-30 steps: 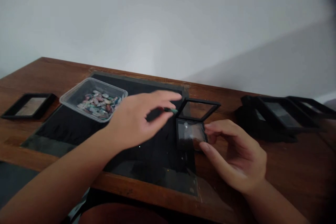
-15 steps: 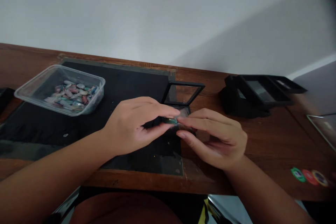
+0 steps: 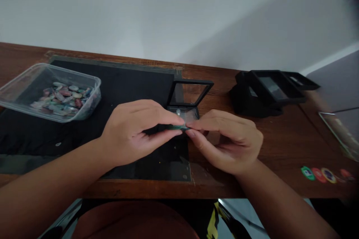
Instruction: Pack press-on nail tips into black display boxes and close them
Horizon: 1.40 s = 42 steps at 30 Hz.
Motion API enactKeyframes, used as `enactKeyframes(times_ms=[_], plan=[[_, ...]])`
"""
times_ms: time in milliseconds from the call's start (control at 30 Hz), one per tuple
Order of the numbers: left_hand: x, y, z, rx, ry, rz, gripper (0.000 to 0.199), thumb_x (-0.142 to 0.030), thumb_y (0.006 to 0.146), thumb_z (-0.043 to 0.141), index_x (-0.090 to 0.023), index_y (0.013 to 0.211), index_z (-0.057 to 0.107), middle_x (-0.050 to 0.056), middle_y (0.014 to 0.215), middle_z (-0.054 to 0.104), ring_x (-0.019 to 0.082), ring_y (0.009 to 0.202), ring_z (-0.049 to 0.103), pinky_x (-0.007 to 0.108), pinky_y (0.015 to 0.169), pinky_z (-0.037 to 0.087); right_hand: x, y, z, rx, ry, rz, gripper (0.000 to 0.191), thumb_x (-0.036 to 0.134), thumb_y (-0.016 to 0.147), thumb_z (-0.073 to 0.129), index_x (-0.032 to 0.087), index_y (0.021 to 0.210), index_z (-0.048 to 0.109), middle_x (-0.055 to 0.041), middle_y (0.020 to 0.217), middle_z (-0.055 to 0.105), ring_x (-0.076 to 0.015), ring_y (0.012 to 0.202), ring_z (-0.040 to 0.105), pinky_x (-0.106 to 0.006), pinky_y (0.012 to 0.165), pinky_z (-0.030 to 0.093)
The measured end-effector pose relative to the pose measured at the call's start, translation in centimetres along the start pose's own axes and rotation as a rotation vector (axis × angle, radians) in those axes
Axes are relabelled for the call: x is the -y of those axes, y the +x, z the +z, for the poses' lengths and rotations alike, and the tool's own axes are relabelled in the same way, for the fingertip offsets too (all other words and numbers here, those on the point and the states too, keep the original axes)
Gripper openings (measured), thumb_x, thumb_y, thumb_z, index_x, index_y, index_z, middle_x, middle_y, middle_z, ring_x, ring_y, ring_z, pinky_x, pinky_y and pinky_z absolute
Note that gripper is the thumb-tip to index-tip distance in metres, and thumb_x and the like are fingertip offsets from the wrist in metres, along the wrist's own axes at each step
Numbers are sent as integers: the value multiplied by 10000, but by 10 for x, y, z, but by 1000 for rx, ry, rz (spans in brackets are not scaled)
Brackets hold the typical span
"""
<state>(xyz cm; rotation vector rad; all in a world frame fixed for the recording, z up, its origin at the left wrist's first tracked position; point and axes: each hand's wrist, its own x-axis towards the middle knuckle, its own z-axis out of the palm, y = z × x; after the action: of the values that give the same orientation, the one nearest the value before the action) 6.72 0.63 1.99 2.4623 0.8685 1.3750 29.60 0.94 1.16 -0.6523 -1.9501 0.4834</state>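
My left hand (image 3: 134, 132) pinches a small, thin green stone (image 3: 175, 127) between thumb and fingers. At the stone's right end, the thumb and index finger of my right hand (image 3: 227, 140) close on its tip. Just behind the fingertips stands a small black display case (image 3: 183, 110), its windowed lid raised and clear film inside. A small round clear bit shows in the case, too small to name. My hands cover the case's front part.
To the left, a clear plastic tub (image 3: 97, 99) holds many coloured polished stones (image 3: 66, 97). A black mat (image 3: 126, 82) lies under it. Stacked black cases (image 3: 266, 89) stand at right. Round coloured chips (image 3: 318, 174) lie near the table's front right.
My right thumb and index finger have closed together on the stone's right end. The whole view has shifted, so the tub, case and chips appear further left and slightly higher.
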Motion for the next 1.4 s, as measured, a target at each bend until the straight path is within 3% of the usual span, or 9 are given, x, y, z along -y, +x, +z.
enactKeyframes(times_ms=[167, 400, 567, 800, 900, 1000, 1200, 1300, 1400], plan=[[0, 0, 1, -69, -41, -146, 176, -175, 853, 896, -213, 963, 764, -21, 922, 853, 109, 812, 801, 187, 818, 629, -1, 2, -5, -33, -71, -27, 189, 66, 866, 786, 223, 971, 783, 37, 655, 686, -88, 556, 612, -249, 533, 502], [3, 1, 0, -116, -9, -160, 223, -203, 809, 936, -226, 951, 766, -42, 908, 854, 104, 781, 805, 176, 782, 651, -11, 0, -14, -55, -205, 100, 121, 177, 891, 816, 295, 916, 809, 40, 723, 785, -127, 547, 679, -289, 514, 533], [2, 3, -5, -71, 49, -102, 179, -203, 820, 932, -236, 922, 788, -58, 888, 857, 103, 787, 811, 175, 773, 654, -20, -2, -15, 27, -257, 193, 110, 193, 898, 805, 293, 864, 836, 24, 722, 803, -145, 542, 693, -299, 499, 529], [0, -1, -4, -61, 69, -147, 126, -280, 853, 914, -274, 936, 820, -57, 889, 865, 142, 781, 831, 218, 710, 664, -26, -2, -11, 107, -424, 340, 111, 186, 878, 771, 236, 839, 861, 7, 700, 801, -151, 566, 706, -284, 547, 516], [-4, -1, -6, -89, 12, -114, 110, -210, 892, 871, -295, 919, 807, -58, 928, 863, 168, 868, 835, 292, 811, 690, -30, -3, -10, 181, -452, 360, 100, 201, 874, 772, 221, 866, 870, -5, 742, 822, -155, 609, 737, -253, 556, 506], [-3, 1, -6, -133, 5, -85, 142, -186, 924, 829, -320, 895, 790, -45, 1006, 853, 196, 953, 809, 403, 886, 675, -32, -3, -10, 209, -407, 359, 67, 243, 859, 817, 202, 875, 868, 1, 678, 789, -121, 537, 680, -223, 512, 460], [8, 5, -4, -161, 95, 35, 138, -266, 881, 880, -370, 880, 790, -48, 826, 776, 168, 747, 675, 384, 694, 581, -20, -3, 6, 57, 4, 256, 176, 313, 891, 854, 158, 974, 841, 29, 611, 720, -57, 426, 492, -195, 403, 351], [11, 5, -3, -134, 98, 63, 101, -327, 883, 879, -379, 868, 794, -46, 813, 766, 173, 752, 671, 378, 696, 571, -11, -3, 14, 45, 98, 104, 188, 236, 900, 850, 170, 1075, 833, 3, 727, 801, -81, 490, 602, -206, 476, 486], [11, 5, -1, -166, 83, 5, 102, -382, 858, 902, -382, 865, 800, -44, 774, 738, 168, 747, 650, 369, 706, 554, -5, -3, 13, 49, 24, 17, 241, 149, 919, 810, 203, 1154, 823, -31, 894, 862, -120, 616, 728, -244, 586, 584]])
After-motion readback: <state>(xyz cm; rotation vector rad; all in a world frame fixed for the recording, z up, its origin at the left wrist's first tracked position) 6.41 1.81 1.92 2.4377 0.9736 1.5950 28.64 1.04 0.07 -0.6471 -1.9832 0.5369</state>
